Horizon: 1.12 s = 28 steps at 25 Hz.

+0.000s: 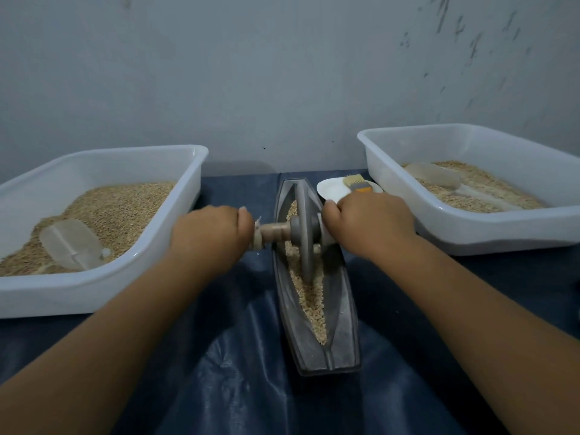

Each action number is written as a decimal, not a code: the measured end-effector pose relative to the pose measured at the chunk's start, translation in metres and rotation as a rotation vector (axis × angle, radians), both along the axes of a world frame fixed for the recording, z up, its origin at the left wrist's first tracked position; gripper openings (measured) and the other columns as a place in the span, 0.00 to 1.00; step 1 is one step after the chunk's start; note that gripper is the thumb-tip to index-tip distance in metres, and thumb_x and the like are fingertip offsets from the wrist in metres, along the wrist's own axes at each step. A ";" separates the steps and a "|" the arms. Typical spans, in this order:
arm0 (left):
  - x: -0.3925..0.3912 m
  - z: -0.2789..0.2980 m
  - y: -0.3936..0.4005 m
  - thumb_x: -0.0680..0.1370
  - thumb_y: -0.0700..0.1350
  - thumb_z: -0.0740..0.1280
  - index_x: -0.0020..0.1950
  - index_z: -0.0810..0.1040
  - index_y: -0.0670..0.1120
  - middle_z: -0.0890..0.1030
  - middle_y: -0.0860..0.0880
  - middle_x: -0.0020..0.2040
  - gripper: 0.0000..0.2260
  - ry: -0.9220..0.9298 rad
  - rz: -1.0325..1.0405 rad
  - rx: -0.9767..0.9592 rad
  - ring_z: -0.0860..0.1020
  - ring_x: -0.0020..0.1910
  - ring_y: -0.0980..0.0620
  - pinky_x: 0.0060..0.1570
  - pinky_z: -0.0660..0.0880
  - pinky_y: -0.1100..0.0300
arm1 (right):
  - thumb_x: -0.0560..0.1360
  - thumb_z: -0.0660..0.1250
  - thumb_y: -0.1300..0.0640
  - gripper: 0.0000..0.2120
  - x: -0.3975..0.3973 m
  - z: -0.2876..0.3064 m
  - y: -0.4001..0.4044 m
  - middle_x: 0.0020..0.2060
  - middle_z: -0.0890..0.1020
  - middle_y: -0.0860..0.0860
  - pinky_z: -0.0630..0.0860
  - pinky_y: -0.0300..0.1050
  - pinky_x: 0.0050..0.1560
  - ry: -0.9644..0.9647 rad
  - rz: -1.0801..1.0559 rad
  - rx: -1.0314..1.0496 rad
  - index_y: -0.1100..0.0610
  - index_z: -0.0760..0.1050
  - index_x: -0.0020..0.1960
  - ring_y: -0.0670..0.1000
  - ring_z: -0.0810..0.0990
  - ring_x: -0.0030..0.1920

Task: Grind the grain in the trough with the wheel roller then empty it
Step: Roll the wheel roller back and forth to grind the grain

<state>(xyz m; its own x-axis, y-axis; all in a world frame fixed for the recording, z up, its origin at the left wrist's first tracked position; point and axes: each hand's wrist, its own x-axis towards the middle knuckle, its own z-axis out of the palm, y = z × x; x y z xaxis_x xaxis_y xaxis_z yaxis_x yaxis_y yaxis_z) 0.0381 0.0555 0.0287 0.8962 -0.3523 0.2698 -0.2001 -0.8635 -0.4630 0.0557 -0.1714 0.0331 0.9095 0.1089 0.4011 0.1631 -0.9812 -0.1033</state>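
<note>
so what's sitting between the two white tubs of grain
In the head view, the boat-shaped grinding trough holding grain, the wheel roller gripped by left hand and right hand, and behind them a white dish with a brush.

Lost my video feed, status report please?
Left hand and right hand grip the wheel roller axle. Wheel sits in the trough, grain still inside. Nothing blocking.

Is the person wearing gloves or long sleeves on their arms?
No. The left hand and right hand are bare, with no gloves. Both forearms are uncovered right down to the bottom of the picture, so no sleeve shows. I see no watch, bracelet or ring either. The fingers are mostly hidden from this view, though one nail shows on the left hand.
</note>
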 end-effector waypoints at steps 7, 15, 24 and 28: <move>-0.057 -0.010 0.011 0.72 0.41 0.65 0.39 0.67 0.44 0.68 0.49 0.24 0.07 -0.181 -0.263 -0.200 0.65 0.18 0.49 0.17 0.63 0.63 | 0.76 0.42 0.40 0.28 -0.058 0.004 -0.014 0.22 0.71 0.49 0.64 0.42 0.28 -0.039 0.078 -0.045 0.51 0.68 0.27 0.48 0.70 0.25; 0.027 0.006 -0.007 0.77 0.45 0.65 0.64 0.66 0.43 0.78 0.44 0.54 0.18 0.017 0.108 0.037 0.78 0.49 0.45 0.46 0.77 0.53 | 0.80 0.48 0.47 0.21 0.035 0.005 0.008 0.38 0.75 0.55 0.72 0.48 0.43 -0.027 -0.035 -0.010 0.55 0.71 0.36 0.57 0.72 0.39; -0.059 -0.005 0.002 0.78 0.54 0.51 0.29 0.57 0.52 0.54 0.54 0.23 0.18 -0.153 -0.012 -0.486 0.57 0.23 0.53 0.26 0.58 0.59 | 0.78 0.48 0.42 0.26 -0.052 0.009 -0.017 0.22 0.71 0.49 0.62 0.42 0.28 0.049 0.069 -0.045 0.51 0.68 0.27 0.48 0.70 0.25; -0.006 -0.011 -0.002 0.80 0.52 0.50 0.48 0.72 0.47 0.72 0.50 0.35 0.14 -0.117 0.179 -0.223 0.72 0.35 0.47 0.34 0.65 0.53 | 0.80 0.48 0.45 0.24 -0.004 0.004 0.002 0.30 0.74 0.51 0.70 0.45 0.37 -0.021 -0.016 -0.025 0.52 0.67 0.29 0.53 0.74 0.34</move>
<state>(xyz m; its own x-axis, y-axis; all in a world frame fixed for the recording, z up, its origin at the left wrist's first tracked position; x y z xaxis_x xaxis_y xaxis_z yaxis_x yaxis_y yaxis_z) 0.0322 0.0532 0.0176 0.8971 -0.1121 0.4274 0.0076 -0.9632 -0.2688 0.0519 -0.1695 0.0368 0.9027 0.1050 0.4174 0.1495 -0.9859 -0.0753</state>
